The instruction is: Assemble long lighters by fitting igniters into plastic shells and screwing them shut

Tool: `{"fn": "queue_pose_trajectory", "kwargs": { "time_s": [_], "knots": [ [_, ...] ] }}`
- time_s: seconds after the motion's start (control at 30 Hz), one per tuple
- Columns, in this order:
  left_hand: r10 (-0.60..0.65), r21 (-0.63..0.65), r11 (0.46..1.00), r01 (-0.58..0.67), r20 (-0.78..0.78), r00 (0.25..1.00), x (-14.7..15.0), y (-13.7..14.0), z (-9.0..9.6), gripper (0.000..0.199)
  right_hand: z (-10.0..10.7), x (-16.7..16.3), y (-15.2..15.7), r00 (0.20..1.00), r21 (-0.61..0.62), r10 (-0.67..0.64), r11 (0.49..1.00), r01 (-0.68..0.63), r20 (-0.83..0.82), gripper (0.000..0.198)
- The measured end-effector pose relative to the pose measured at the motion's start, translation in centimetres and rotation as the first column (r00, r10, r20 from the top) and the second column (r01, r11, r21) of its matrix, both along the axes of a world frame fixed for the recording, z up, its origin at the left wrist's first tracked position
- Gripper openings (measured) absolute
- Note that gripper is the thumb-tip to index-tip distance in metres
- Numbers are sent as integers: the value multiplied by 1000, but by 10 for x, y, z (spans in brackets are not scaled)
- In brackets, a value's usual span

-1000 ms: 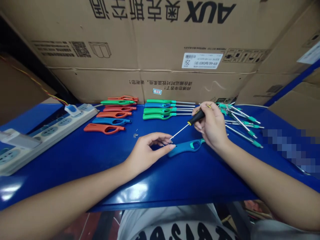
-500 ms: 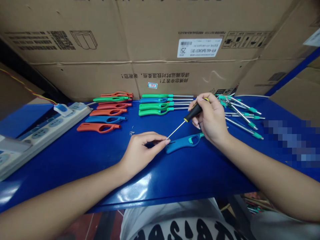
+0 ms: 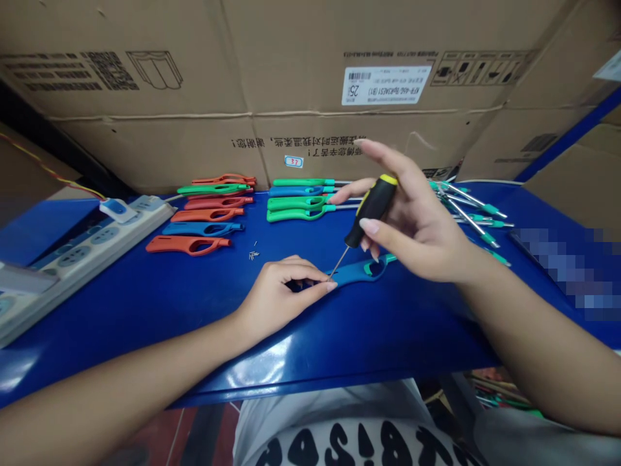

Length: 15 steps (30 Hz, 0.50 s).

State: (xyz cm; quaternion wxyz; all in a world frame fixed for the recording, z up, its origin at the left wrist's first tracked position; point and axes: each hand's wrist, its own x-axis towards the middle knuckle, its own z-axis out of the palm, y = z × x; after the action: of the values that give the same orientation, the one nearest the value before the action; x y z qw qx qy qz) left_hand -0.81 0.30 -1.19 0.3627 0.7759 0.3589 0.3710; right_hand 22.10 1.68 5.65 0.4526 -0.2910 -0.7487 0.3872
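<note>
My right hand holds a black-and-yellow screwdriver by its handle, thumb against it and some fingers lifted away. The shaft slants down to the fingertips of my left hand. There, thumb and index finger pinch around the tip; what lies between them is too small to make out. Under the tip is a blue lighter handle with a teal trigger, flat on the table, its left end partly covered by my left fingers. A few small screws lie loose beyond my left hand.
Orange, green and blue handle shells are lined up at left. Green and blue lighters with metal rods lie at the back, and loose metal rods at right. A power strip runs along the left; cardboard stands behind.
The screwdriver has tilted more upright and its tip has moved slightly right and down with my left fingertips. My right hand has loosened, its fingers spreading around the handle.
</note>
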Motion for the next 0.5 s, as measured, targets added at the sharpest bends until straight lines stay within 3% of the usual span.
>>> {"fn": "queue_pose_trajectory", "kwargs": {
  "time_s": [0.2, 0.37, 0.5],
  "knots": [
    [-65, 87, 994, 63, 13, 998, 2, 1, -1, 2, -14, -18, -10, 988, 127, -153, 980, 151, 3, 60],
    [-24, 118, 992, 35, -90, 996, -2, 3, -8, 46, -21, -23, -11, 977, 198, -209, 957, 214, -45, 57],
    [-42, 111, 992, 63, -182, 982, -3, 4, -11, 45, -24, -25, -8, 971, 221, -236, 945, 239, -38, 57]
  ]
}}
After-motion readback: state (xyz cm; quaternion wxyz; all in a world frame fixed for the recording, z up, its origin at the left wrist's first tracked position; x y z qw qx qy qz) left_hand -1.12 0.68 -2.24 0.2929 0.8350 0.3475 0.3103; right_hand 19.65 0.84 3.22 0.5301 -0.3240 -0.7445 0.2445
